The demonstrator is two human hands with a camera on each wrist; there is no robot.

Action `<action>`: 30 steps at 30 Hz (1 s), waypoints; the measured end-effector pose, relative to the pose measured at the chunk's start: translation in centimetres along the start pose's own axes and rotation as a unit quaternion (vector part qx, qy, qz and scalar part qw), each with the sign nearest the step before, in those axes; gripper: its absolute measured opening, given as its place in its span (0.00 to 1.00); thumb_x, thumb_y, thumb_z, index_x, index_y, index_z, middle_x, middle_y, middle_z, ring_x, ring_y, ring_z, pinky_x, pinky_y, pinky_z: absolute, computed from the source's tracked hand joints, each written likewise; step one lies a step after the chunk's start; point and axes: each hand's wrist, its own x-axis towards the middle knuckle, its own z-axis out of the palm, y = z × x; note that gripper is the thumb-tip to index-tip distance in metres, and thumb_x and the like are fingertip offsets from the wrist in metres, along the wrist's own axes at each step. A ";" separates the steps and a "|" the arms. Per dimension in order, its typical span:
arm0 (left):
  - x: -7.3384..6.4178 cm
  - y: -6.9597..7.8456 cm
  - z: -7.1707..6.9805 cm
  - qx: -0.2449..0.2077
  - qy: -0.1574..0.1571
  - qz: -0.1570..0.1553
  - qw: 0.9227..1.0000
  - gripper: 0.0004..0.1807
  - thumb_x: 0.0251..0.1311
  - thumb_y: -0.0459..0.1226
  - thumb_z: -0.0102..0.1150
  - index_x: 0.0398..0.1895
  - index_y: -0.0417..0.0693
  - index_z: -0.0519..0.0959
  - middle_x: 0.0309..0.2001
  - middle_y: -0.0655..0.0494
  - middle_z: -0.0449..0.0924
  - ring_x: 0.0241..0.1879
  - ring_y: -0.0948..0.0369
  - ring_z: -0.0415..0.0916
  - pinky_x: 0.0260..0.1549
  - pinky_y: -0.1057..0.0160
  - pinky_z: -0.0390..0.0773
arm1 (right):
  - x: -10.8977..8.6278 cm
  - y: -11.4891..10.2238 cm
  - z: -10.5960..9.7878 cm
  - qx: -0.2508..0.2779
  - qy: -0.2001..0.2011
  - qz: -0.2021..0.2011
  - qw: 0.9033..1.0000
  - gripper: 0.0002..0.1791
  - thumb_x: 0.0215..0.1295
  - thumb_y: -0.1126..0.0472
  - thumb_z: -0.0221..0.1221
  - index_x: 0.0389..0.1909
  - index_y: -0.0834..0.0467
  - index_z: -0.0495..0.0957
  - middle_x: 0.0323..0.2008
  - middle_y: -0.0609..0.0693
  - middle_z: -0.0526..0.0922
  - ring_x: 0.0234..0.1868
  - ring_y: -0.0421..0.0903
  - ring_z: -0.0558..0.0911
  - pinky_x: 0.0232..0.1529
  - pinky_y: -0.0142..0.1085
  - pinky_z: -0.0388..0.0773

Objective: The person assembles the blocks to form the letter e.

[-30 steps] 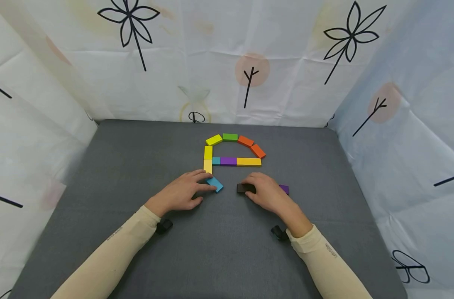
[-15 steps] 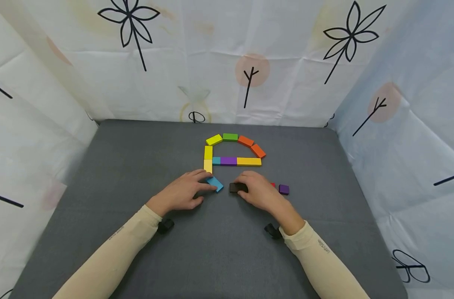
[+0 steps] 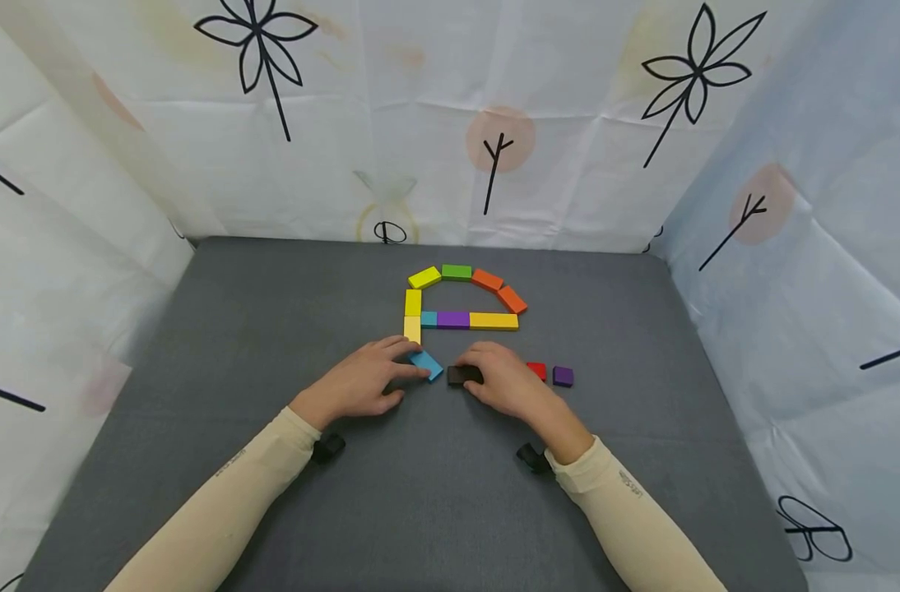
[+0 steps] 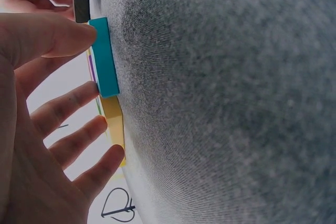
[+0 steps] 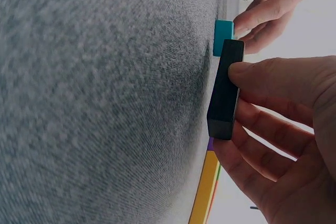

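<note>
My left hand (image 3: pixel 361 382) lies at a light-blue block (image 3: pixel 428 363), its fairly straight fingertips touching the block's edges. The left wrist view shows that same block (image 4: pixel 106 61) on the cloth with the fingers spread along its side. My right hand (image 3: pixel 505 378) pinches a black block (image 3: pixel 461 376) between thumb and fingers. In the right wrist view the black block (image 5: pixel 226 90) is slightly tilted, one end close to the light-blue block (image 5: pixel 223 38). Part of the black block is hidden by the fingers in the head view.
Beyond the hands, yellow (image 3: pixel 424 277), green (image 3: pixel 456 272) and orange blocks (image 3: pixel 512 299) form a loop, closed below by a row with a purple block (image 3: pixel 453 320). A red block (image 3: pixel 536 371) and a small purple block (image 3: pixel 563 376) lie right of my right hand on the grey cloth (image 3: pixel 450 510).
My right hand has moved left with the black block, bringing it near the light-blue block. The red block has come into view behind it. My left hand has stayed almost still.
</note>
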 end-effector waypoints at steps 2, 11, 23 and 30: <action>0.0 0.0 0.0 -0.001 0.001 0.000 1.000 0.27 0.71 0.39 0.68 0.72 0.59 0.83 0.78 0.45 0.69 0.78 0.41 0.62 0.72 0.35 0.66 | 0.1 0.0 0.1 0.001 -0.003 0.000 1.000 0.16 0.70 0.63 0.74 0.57 0.57 0.88 0.54 0.51 0.87 0.57 0.50 0.83 0.64 0.48 0.78; 0.1 -0.1 0.0 -0.004 0.001 -0.001 1.000 0.26 0.71 0.39 0.69 0.72 0.60 0.83 0.78 0.46 0.69 0.78 0.41 0.63 0.72 0.36 0.66 | 0.5 -0.1 0.8 -0.001 -0.012 0.003 1.000 0.15 0.70 0.63 0.73 0.56 0.56 0.89 0.52 0.49 0.86 0.54 0.48 0.82 0.62 0.47 0.79; 0.1 0.1 -0.1 0.005 0.006 0.001 1.000 0.26 0.70 0.38 0.70 0.71 0.59 0.84 0.77 0.45 0.70 0.77 0.41 0.64 0.71 0.36 0.67 | 0.6 -0.2 0.9 0.000 -0.016 0.003 1.000 0.15 0.70 0.64 0.73 0.57 0.56 0.89 0.53 0.50 0.86 0.55 0.49 0.83 0.62 0.47 0.79; 0.4 0.3 -0.2 0.012 0.011 0.009 1.000 0.24 0.69 0.39 0.71 0.68 0.57 0.85 0.75 0.45 0.72 0.74 0.42 0.66 0.71 0.37 0.68 | 0.7 -0.1 1.0 -0.001 -0.014 0.003 1.000 0.15 0.71 0.63 0.73 0.57 0.56 0.88 0.54 0.50 0.86 0.56 0.49 0.82 0.63 0.47 0.79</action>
